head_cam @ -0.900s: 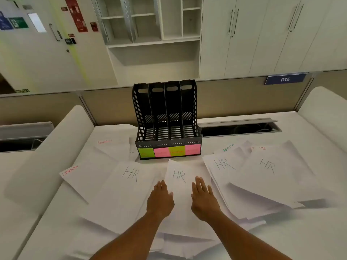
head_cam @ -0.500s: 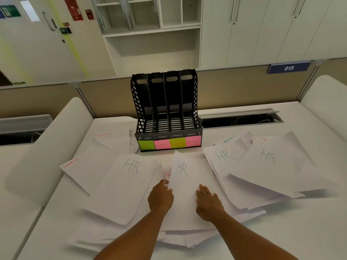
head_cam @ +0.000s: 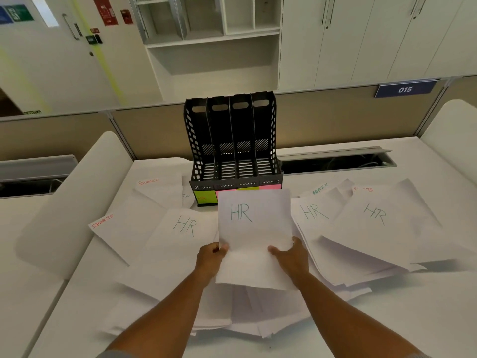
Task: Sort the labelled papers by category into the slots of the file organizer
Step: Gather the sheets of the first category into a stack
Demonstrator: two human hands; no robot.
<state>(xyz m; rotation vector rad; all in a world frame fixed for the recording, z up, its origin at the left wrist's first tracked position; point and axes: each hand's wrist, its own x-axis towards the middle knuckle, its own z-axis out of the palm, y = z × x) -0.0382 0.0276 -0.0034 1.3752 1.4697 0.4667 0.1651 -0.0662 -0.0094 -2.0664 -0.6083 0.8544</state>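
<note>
A white sheet marked HR (head_cam: 254, 228) is lifted off the pile, tilted up toward me. My left hand (head_cam: 210, 259) grips its left edge and my right hand (head_cam: 291, 257) grips its right edge. Behind it stands the black file organizer (head_cam: 232, 140) with several upright slots, all looking empty, and coloured sticky labels (head_cam: 205, 197) along its front base, partly hidden by the sheet. More HR sheets lie on the desk: one to the left (head_cam: 180, 236), two to the right (head_cam: 313, 213) (head_cam: 376, 218).
Loose papers marked SPORTS (head_cam: 103, 222), FINANCE (head_cam: 148, 182) and ADMIN (head_cam: 320, 189) spread over the white desk (head_cam: 413, 319). A cable trough (head_cam: 335, 164) opens behind the organizer at right. Curved white dividers (head_cam: 77, 197) flank the desk. Cabinets stand behind the partition.
Both hands went from lying flat on the middle HR sheet to gripping its side edges, and the sheet has risen off the pile toward the organizer.
</note>
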